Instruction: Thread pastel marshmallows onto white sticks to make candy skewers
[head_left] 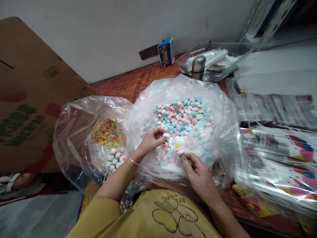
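Note:
A big clear plastic bag lies open with pink, blue and white round candies inside. Over its near side, my left hand pinches a white candy between thumb and fingertips. Slightly lower and to the right, my right hand is closed on a small candy stack, with yellow and white pieces showing; whether a stick runs through it I cannot tell. Left of the big bag, several assembled candy skewers rest beside orange, yellow and green ring-shaped pieces in another clear bag.
A tall cardboard box stands at the left. At the back are a blue box-shaped device, a dark cylinder and a clear tub. Printed plastic packets lie stacked on the right. Another person's arm shows at far left.

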Demonstrator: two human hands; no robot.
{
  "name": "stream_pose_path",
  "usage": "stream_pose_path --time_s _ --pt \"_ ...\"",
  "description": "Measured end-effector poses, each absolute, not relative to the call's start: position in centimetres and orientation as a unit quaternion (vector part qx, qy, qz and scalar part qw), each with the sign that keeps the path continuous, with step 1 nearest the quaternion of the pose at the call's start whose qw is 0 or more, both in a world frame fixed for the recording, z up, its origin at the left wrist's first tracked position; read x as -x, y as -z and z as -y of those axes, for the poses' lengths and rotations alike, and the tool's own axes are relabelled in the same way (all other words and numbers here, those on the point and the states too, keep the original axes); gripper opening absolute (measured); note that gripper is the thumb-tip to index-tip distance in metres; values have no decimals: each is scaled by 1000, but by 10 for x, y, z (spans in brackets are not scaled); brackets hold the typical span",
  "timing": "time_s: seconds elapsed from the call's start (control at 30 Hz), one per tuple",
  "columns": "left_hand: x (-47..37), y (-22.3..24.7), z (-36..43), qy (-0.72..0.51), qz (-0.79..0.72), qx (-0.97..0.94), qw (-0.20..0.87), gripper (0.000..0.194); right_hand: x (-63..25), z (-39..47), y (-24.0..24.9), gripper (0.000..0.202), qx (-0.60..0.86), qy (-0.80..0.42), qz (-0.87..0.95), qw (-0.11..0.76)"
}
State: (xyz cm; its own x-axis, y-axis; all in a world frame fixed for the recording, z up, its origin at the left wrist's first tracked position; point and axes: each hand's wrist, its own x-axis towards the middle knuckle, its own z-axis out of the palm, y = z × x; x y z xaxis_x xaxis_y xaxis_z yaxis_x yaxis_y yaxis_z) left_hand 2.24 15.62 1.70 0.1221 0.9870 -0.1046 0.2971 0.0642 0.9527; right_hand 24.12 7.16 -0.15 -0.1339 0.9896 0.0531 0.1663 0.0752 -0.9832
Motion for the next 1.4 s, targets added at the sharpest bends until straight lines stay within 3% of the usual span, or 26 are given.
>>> stream_pose_path --time_s 0.1,0.2,0.53,0.87,1.4 --pt "-29 -16 -148 -458 -533 -452 550 47 -235 -70 -3 26 467 -481 612 419" --pt "-37 -17 -140 -499 -513 -411 564 51 -231 -70 -5 27 465 -500 607 407" --pt "-48 -24 -129 -513 -501 -429 549 47 -229 -71 -7 32 472 -558 562 388" --pt "-50 -19 -126 -487 -498 -545 466 33 -222 -64 1 34 430 -709 405 385" --pt "-49 -13 -124 -477 -461 -573 482 34 -212 -67 -5 40 425 -696 397 420"
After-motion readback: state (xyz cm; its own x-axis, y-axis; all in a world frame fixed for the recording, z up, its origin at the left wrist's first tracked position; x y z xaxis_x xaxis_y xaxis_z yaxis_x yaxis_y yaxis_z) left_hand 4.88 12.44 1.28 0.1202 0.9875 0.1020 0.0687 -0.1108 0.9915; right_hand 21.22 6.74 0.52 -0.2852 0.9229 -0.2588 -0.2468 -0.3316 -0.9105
